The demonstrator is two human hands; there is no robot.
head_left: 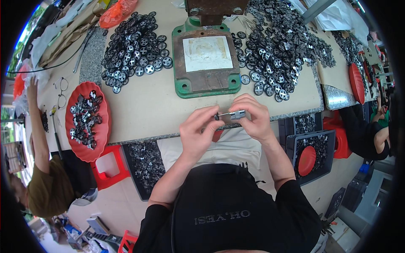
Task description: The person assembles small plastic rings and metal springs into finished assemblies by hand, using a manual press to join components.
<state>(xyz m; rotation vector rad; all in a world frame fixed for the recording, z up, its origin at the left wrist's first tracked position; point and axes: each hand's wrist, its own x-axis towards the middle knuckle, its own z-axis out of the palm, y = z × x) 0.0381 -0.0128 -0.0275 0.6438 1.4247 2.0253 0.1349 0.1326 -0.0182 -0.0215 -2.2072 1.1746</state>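
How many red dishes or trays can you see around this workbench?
3: one red tray of parts at the table's left edge, one red dish in the grey bin right, one far right. Others may be hidden.

A single head-worn fisheye camera looked steeply down, close over the worktable (139,109); the press base (206,63) sat upper centre, the wearer's torso filled the lower frame.

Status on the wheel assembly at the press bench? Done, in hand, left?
Done: hard to count; a red tray holds mixed small parts, possibly finished. In hand: the left hand and right hand hold a thin axle with a grey block between them. Left: large wheel piles beside the green press base look untouched.
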